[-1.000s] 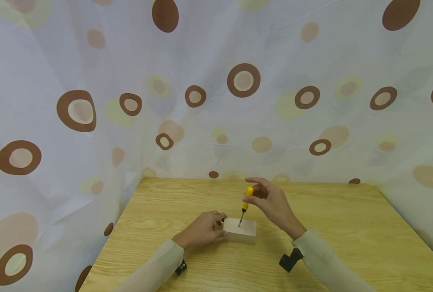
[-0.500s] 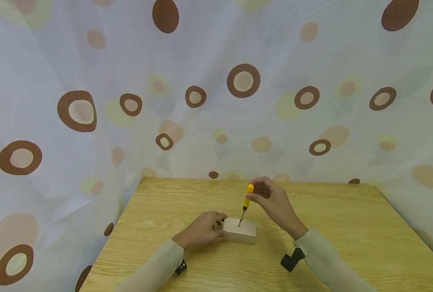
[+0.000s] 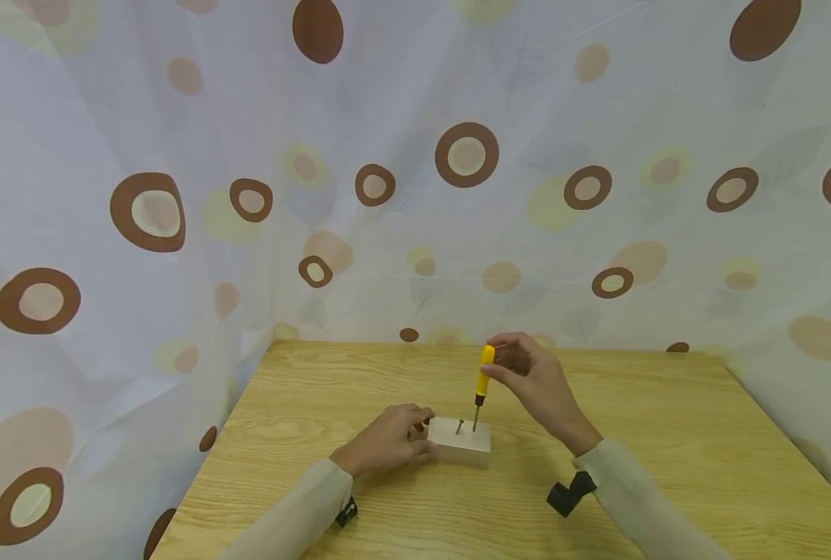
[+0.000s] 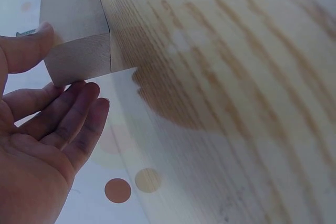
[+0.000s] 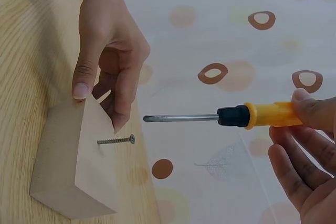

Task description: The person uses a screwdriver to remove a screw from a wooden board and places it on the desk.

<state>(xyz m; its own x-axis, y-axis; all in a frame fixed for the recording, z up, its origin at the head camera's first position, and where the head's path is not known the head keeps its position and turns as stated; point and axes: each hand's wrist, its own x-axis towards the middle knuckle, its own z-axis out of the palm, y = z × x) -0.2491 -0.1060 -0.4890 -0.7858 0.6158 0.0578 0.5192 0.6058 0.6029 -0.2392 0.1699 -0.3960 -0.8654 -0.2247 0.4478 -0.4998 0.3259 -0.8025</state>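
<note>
A pale wooden block [image 3: 450,447] lies on the table, and a screw [image 5: 115,140] stands partly driven into its top face. My left hand [image 3: 387,442] grips the block's left end, the thumb on the near side and the fingers at the far side. In my right hand [image 3: 536,389] is a screwdriver [image 5: 273,115] with a yellow handle, pinched between thumb and fingertips. Its shaft points down over the block, and its tip is apart from the screw head, to the right of it in the head view. The screw's lower end is hidden inside the block.
The wood-grain table [image 3: 303,389] extends around the block on all sides. A pale curtain [image 3: 415,194] with brown and yellow ovals hangs behind the table and along its sides. Black wrist devices [image 3: 571,493] sit below both cuffs.
The screwdriver tip has come off the screw head, moving up and to the right with my right hand, leaving the screw standing in view. My left hand and the block have stayed put.
</note>
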